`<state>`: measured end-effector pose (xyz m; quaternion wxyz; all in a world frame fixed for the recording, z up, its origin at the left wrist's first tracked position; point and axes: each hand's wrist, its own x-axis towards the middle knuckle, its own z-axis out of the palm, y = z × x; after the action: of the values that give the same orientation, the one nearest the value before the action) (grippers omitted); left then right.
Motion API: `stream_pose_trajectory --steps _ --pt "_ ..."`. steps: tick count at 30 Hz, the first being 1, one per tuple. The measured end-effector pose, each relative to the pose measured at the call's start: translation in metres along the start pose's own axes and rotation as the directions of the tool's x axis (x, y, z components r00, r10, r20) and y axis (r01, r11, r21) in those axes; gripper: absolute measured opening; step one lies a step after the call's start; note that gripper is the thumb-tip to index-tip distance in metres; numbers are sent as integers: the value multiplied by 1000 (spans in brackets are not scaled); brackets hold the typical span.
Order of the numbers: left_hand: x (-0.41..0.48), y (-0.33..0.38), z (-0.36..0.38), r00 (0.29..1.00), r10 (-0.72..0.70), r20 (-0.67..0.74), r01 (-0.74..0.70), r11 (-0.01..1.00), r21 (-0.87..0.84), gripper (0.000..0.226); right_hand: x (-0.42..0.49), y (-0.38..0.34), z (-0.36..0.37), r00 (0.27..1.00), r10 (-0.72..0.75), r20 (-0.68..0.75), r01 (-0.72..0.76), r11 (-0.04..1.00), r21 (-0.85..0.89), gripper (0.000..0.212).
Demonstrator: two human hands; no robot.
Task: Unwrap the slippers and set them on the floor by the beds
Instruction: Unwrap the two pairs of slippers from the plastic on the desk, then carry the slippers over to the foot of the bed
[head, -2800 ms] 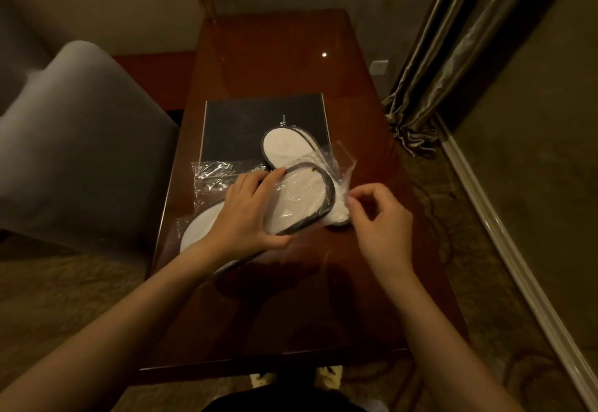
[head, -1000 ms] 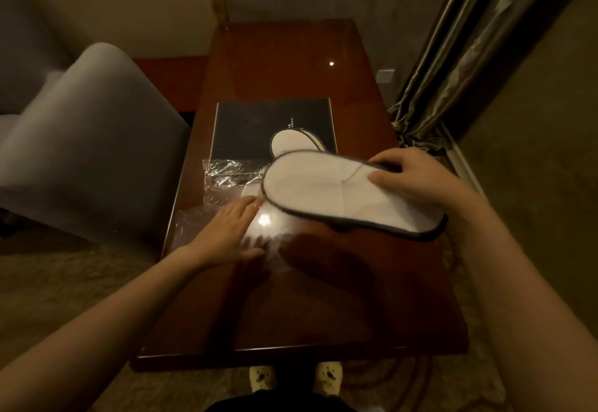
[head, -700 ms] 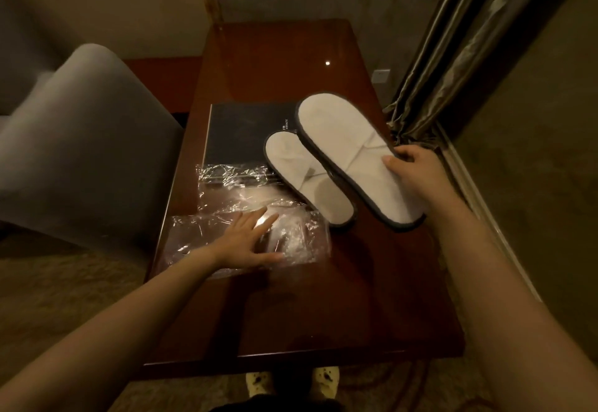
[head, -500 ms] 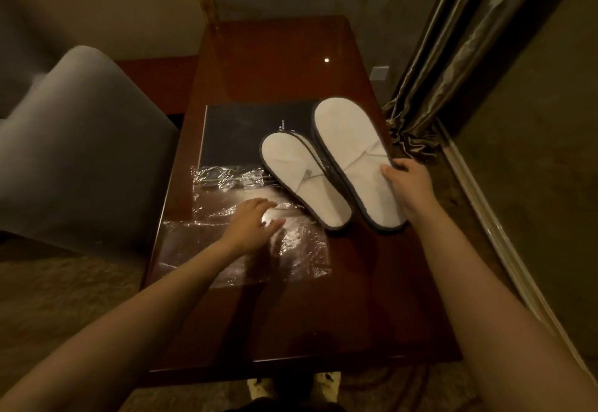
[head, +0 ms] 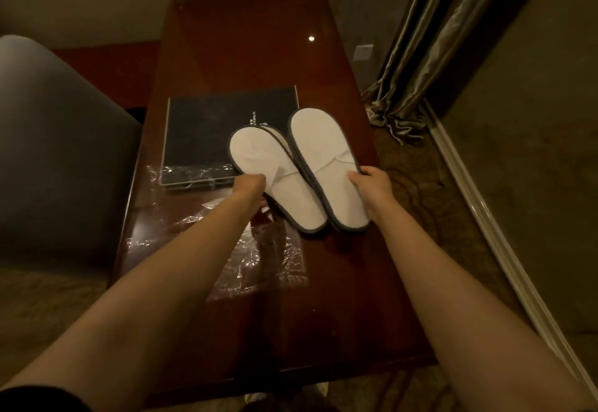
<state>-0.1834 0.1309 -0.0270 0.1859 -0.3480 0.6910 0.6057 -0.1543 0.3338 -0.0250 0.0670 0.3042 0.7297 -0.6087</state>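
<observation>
A long, glossy reddish-brown wooden counter (head: 259, 55) fills the middle of the view. Left of the counter stands a grey padded chair (head: 58, 152); right of it hang pleated dark curtains (head: 420, 55) down to a brown patterned carpet (head: 534, 185), with a pale wall socket (head: 364, 52) low on the wall just past the counter's far right corner. On the counter lies a flat black rectangular folder (head: 207, 136) with small white lettering. Nearer than the folder, crumpled clear plastic wrapping (head: 259, 259) is spread on the counter, partly hidden under the left forearm.

Two white, grey-edged flat slippers, both out of the wrapping, are side by side over the counter's middle, toes overlapping the folder's right edge. The left hand (head: 249, 185) has its grip closed on the near edge of the left slipper (head: 275, 178); the right hand (head: 369, 182) is clamped on the right edge of the right slipper (head: 326, 165). Whether their heels rest on the counter I cannot tell.

Half a second ago the left hand lay open on the wrapping and only the right slipper was held; now each hand has one.
</observation>
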Motion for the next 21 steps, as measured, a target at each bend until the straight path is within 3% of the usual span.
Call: stream_pose_trajectory --steps 4,12,17,21 --pt "5 4 4 1000 -13 -10 12 994 -110 42 5 0 4 997 56 46 -56 998 17 31" --pt "-7 11 3 997 74 35 -60 950 -307 31 11 -5 6 992 52 116 -60 996 64 32" --pt "-13 24 -15 972 217 -86 -228 960 -164 40 10 -30 9 984 -15 178 -15 986 166 4" --pt "-29 34 -37 950 274 -152 -294 946 -133 41 0 -54 21 967 -90 240 43 980 194 5"
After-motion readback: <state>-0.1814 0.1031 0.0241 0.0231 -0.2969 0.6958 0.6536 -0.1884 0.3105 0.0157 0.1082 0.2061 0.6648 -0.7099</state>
